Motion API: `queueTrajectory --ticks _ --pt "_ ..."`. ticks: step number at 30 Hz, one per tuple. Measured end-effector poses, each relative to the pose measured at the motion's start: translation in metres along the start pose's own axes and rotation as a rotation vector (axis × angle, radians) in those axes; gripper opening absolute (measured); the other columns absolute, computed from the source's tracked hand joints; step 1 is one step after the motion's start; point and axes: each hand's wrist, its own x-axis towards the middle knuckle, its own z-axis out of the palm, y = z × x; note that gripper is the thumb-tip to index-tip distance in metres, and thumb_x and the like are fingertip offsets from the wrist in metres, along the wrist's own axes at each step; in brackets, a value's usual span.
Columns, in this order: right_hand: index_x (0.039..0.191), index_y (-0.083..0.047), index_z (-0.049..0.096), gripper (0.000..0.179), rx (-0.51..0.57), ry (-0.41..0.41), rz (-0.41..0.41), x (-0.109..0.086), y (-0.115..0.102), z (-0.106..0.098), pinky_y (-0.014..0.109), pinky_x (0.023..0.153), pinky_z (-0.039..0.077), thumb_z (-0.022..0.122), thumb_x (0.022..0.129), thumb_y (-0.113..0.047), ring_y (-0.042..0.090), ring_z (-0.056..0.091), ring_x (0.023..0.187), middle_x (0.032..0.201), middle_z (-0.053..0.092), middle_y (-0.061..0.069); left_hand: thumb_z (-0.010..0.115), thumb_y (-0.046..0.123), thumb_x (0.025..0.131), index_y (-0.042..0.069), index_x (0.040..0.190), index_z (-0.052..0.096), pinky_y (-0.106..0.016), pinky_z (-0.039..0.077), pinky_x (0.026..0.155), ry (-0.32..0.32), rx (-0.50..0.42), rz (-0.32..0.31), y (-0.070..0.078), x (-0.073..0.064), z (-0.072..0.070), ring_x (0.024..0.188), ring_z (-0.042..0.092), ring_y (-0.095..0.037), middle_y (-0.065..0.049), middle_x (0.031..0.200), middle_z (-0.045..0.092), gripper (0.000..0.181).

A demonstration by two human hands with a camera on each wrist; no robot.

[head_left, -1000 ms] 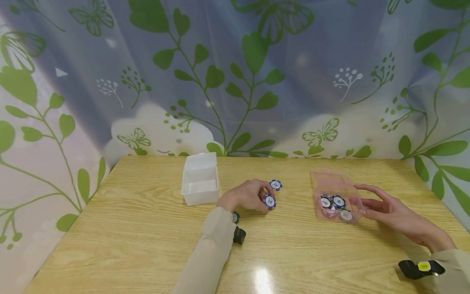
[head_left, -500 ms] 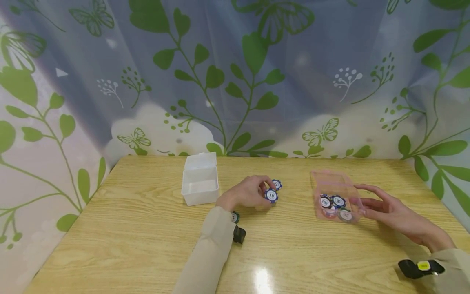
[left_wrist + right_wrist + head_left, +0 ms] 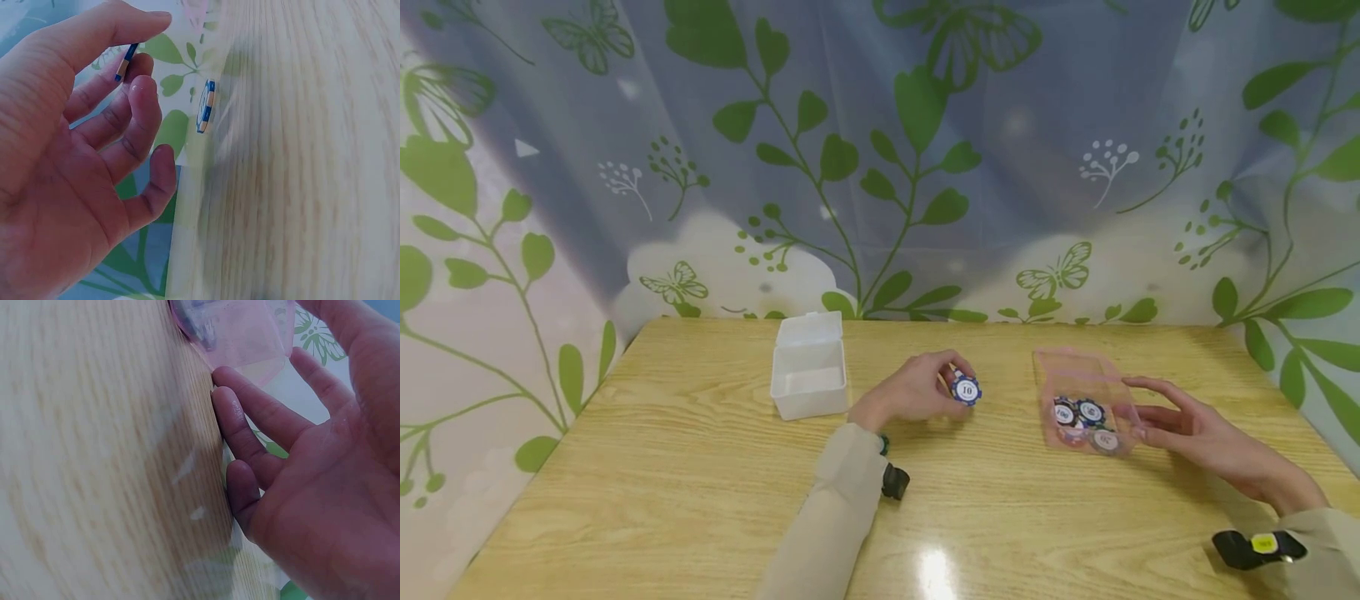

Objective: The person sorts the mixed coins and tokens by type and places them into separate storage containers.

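In the head view my left hand [image 3: 917,390] pinches a blue-and-white poker chip [image 3: 966,389] marked 10, raised off the table. The left wrist view shows this held chip [image 3: 126,62] edge-on between thumb and fingertips, with a second blue-and-white chip [image 3: 206,106] beyond it by the table. That second chip is mostly hidden behind the held one in the head view. My right hand [image 3: 1202,429] rests its fingertips against the right side of a translucent pink box [image 3: 1078,367], fingers loosely bent. Several poker chips [image 3: 1091,412] lie inside that box.
An opened white box [image 3: 808,400] with its lid tipped back stands left of my left hand. A green chip [image 3: 884,445] on the table is partly covered by my left wrist. A patterned curtain [image 3: 880,167] hangs behind the wooden table [image 3: 1000,517].
My left hand has moved slightly right and away from me with the pinched chip, which now covers the chip lying behind it. My right hand and the pink box hold nearly still.
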Motion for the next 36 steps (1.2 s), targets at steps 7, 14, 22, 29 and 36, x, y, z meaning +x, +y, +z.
queueTrajectory --ticks 7,14,22,29,36 --pt "0.164 -0.021 0.014 0.071 0.013 -0.006 0.014 -0.001 -0.001 0.001 0.018 0.085 0.05 0.055 0.107 -0.025 -0.026 0.042 0.114 0.159 0.032 0.036 0.081 0.013 0.086 0.017 0.123 0.061 -0.024 0.055 0.067 0.03 -0.008 0.032 0.004 0.002 0.003 0.079 0.064 -0.011 -0.004 0.101 0.059 0.042" --pt "0.164 -0.022 0.014 0.069 0.0 -0.004 0.005 0.0 0.002 0.001 0.019 0.085 0.05 0.054 0.108 -0.023 -0.027 0.041 0.113 0.158 0.032 0.038 0.082 0.013 0.085 0.017 0.121 0.061 -0.019 0.052 0.07 0.044 0.008 0.057 0.011 0.006 0.009 0.08 0.061 -0.008 -0.001 0.099 0.06 0.042" --pt "0.164 -0.023 0.013 0.069 0.009 -0.005 0.007 0.0 0.0 0.001 0.018 0.085 0.051 0.054 0.108 -0.022 -0.027 0.041 0.113 0.158 0.03 0.039 0.082 0.017 0.086 0.018 0.12 0.061 -0.02 0.051 0.07 0.042 0.0 0.08 0.018 0.009 0.014 0.078 0.059 -0.009 0.0 0.097 0.06 0.04" --pt "0.164 -0.022 0.014 0.069 0.007 -0.001 -0.006 0.0 0.001 0.0 0.018 0.084 0.051 0.053 0.108 -0.021 -0.026 0.043 0.115 0.158 0.033 0.037 0.082 0.017 0.087 0.018 0.119 0.06 -0.023 0.054 0.06 0.029 -0.025 0.097 0.025 0.014 0.022 0.071 0.061 -0.009 0.0 0.095 0.059 0.039" --pt "0.164 -0.021 0.014 0.07 0.003 0.0 0.004 0.001 -0.001 0.0 0.018 0.085 0.05 0.054 0.108 -0.023 -0.026 0.042 0.114 0.158 0.032 0.037 0.082 0.021 0.088 0.02 0.121 0.059 -0.021 0.052 0.062 0.015 -0.017 0.108 0.032 0.018 0.029 0.07 0.061 -0.008 0.0 0.096 0.059 0.04"
